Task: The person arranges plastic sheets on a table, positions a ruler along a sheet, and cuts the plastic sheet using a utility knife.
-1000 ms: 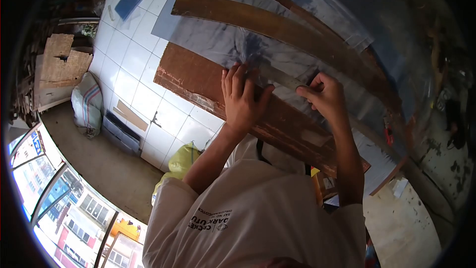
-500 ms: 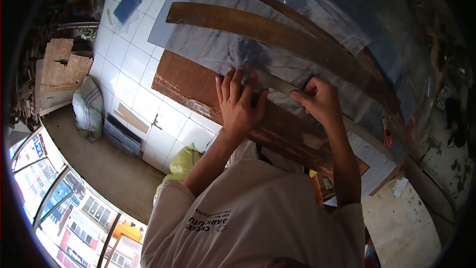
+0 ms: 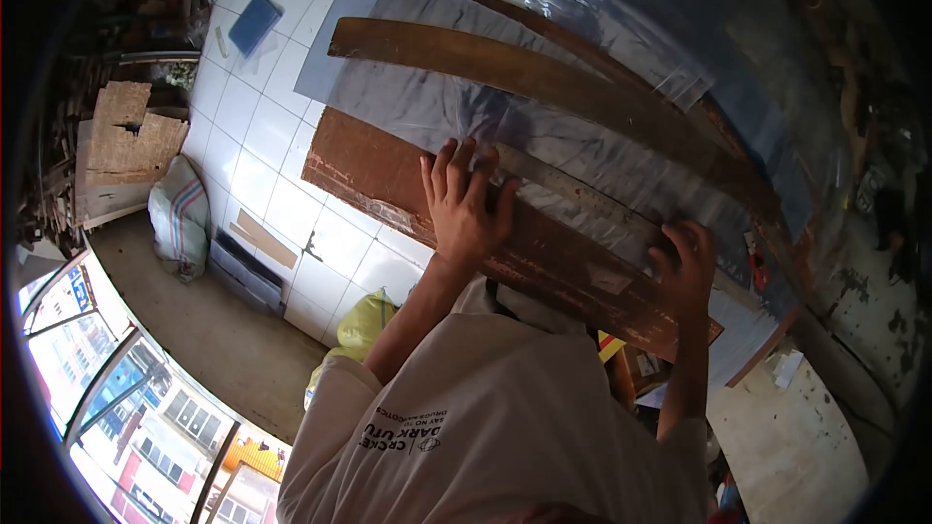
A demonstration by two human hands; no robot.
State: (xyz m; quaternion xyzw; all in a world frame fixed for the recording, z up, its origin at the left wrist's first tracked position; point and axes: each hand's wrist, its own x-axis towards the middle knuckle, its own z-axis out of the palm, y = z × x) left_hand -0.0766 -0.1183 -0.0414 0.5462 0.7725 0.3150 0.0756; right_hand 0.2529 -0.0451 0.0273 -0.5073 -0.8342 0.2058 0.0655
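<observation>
My left hand (image 3: 466, 206) lies with spread fingers on the brown board (image 3: 374, 153), its fingertips at the board's upper edge near the end of a thin metal ruler (image 3: 582, 191). Further right, my right hand (image 3: 687, 262) rests at the other part of the ruler, its fingers bent and apart, with nothing seen between them. Grey marbled sheeting (image 3: 417, 92) under clear film lies beneath the ruler. A long curved brown strip (image 3: 485, 58) lies across the sheeting above both hands.
A red-handled tool (image 3: 757, 270) lies right of my right hand. On the tiled floor are a blue flat object (image 3: 254, 23), a white sack (image 3: 181, 218) and a yellow-green bag (image 3: 364, 320). Torn cardboard (image 3: 126, 141) leans at the left.
My right hand has moved right and down along the ruler, and its pinched fingers have opened. More of the ruler shows between the hands. My left hand remains on the board.
</observation>
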